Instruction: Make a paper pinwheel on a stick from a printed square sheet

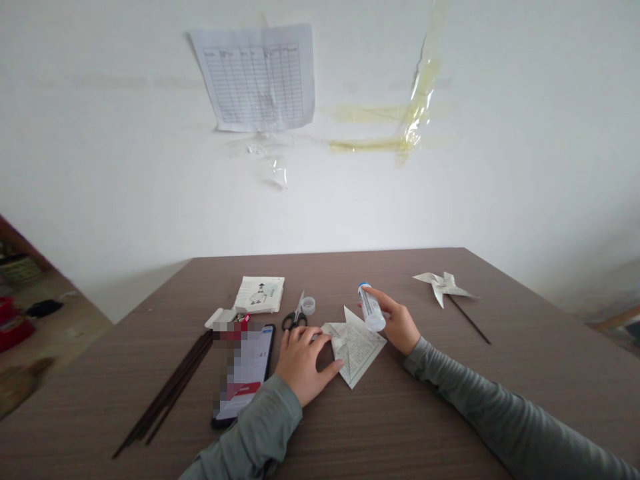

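My right hand is closed around a white glue stick with a blue end, tilted over the partly folded printed paper. Some corners of that paper are bent in toward its middle, and one point sticks up at the back. My left hand lies with its fingers spread at the paper's left edge, its thumb and fingertips touching it. Just beyond the left fingers are black-handled scissors and a small round translucent piece.
A phone, partly pixelated, lies left of my left hand, beside several dark thin sticks. Behind it are a stack of paper squares and a small white-and-red packet. A paper pinwheel on a stick lies at right. The wall borders the table's back edge.
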`<state>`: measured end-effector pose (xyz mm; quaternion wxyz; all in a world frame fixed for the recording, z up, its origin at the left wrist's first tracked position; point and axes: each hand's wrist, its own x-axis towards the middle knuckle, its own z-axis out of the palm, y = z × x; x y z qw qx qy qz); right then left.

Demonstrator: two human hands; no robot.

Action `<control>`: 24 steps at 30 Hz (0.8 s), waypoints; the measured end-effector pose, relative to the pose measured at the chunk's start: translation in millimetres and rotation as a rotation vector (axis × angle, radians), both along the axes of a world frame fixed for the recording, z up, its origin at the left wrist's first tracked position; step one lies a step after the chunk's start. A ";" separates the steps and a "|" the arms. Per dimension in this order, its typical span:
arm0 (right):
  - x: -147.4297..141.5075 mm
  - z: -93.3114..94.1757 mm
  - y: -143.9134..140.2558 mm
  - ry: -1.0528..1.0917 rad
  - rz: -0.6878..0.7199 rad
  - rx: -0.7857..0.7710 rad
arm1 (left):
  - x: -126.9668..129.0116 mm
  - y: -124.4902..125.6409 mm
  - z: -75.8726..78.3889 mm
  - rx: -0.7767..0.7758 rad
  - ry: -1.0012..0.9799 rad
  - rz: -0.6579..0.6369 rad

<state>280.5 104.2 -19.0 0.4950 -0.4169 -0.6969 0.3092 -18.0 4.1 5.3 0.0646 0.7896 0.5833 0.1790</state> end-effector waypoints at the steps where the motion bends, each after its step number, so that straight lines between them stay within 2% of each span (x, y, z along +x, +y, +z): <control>1: 0.9 -0.5 1.9 -0.008 -0.023 0.002 | -0.2 0.1 -1.3 0.008 0.001 -0.001; 9: 9.1 0.4 15.3 -0.001 -0.126 0.074 | 2.8 3.9 -21.2 0.050 0.014 0.047; 12: 16.2 0.9 16.0 -0.075 -0.132 0.149 | 3.2 3.0 -17.6 0.043 0.016 0.044; 18: 23.8 -3.3 15.1 -0.403 -0.132 0.267 | 4.0 -1.7 0.6 -0.006 0.001 0.025; 21: 23.1 -7.0 18.3 -0.511 -0.095 0.338 | 5.5 -1.4 0.1 -0.005 0.013 0.037; 24: 22.7 -11.3 24.3 -0.532 -0.081 0.423 | 6.2 -0.2 -2.8 -0.002 0.018 0.042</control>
